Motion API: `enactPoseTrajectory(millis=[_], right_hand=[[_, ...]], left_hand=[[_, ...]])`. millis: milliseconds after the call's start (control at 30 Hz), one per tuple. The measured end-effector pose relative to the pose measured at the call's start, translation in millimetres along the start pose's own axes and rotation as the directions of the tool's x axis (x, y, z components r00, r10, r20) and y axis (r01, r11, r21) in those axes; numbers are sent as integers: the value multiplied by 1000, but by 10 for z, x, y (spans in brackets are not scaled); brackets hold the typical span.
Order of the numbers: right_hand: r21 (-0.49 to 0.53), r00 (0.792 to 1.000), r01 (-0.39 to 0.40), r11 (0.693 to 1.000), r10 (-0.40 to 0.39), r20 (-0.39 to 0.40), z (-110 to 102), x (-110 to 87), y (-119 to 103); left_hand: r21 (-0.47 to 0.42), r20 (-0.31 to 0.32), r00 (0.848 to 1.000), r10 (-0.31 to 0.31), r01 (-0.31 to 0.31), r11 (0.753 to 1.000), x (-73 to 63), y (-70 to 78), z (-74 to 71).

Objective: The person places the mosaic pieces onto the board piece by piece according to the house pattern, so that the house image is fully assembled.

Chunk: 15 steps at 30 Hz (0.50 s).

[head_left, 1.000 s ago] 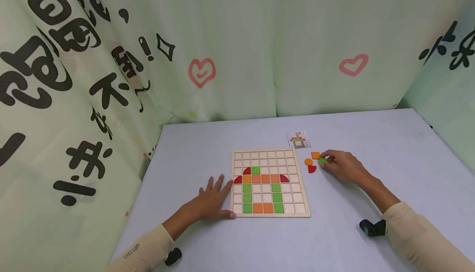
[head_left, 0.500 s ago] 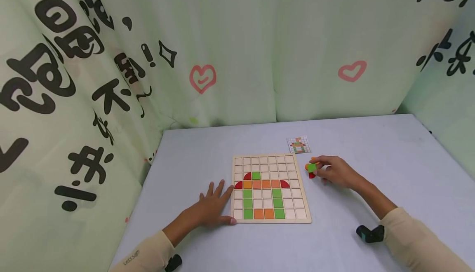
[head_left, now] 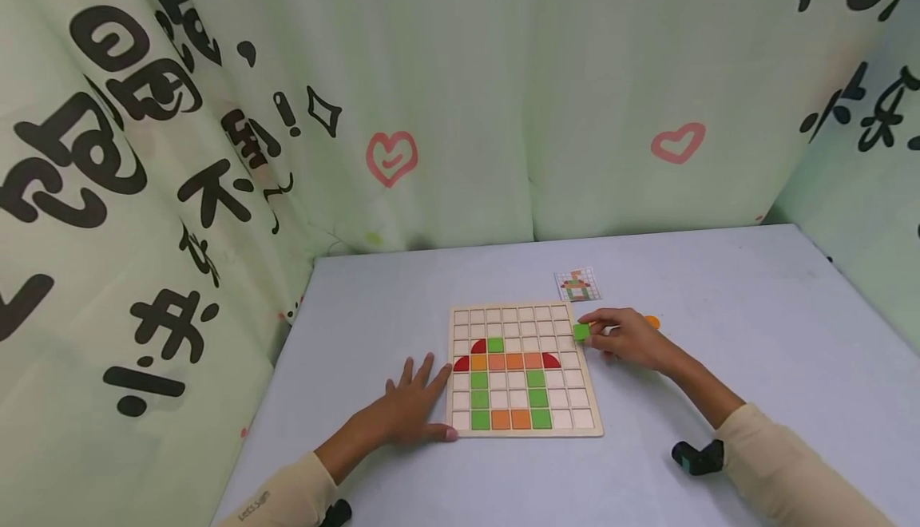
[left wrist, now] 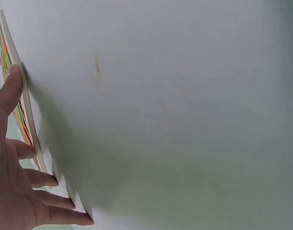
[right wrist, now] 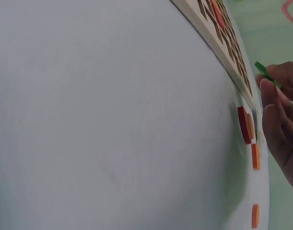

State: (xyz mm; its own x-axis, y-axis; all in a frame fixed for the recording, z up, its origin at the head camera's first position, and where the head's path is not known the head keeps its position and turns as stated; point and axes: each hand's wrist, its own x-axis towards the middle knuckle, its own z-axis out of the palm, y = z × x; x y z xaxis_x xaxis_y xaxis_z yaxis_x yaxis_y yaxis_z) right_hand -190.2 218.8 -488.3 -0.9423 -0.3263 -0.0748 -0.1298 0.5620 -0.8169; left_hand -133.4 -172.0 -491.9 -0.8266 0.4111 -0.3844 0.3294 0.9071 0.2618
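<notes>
My right hand pinches a green square tile between thumb and fingers, over the right edge of the wooden grid board. In the right wrist view the same green tile is tilted and held clear of the table. Colored tiles fill part of the board: green and orange squares, and red quarter-round pieces such as one red piece. Spread out on the table, my left hand touches the board's left edge with thumb and index finger. Its thumb presses against the rim in the left wrist view.
A small pattern card lies behind the board's far right corner. Beside the board, the right wrist view shows a red piece and orange pieces, one orange piece farther off. My right hand mostly hides these pieces in the head view.
My right hand has picked up the green tile from the loose pieces and carried it left to the board's edge. An orange piece now shows right of that hand. My left hand stays put.
</notes>
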Motion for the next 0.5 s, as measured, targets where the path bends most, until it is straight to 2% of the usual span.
enactPoseTrajectory(millis=[233, 500], right_hand=[[-12, 1000, 12, 1000, -11, 17, 173, 104, -104], [-34, 996, 71, 997, -69, 48, 320, 236, -282]], left_hand=[[-2, -8, 1000, 3, -3, 1000, -8, -8, 19], [-9, -8, 1000, 3, -3, 1000, -25, 4, -10]])
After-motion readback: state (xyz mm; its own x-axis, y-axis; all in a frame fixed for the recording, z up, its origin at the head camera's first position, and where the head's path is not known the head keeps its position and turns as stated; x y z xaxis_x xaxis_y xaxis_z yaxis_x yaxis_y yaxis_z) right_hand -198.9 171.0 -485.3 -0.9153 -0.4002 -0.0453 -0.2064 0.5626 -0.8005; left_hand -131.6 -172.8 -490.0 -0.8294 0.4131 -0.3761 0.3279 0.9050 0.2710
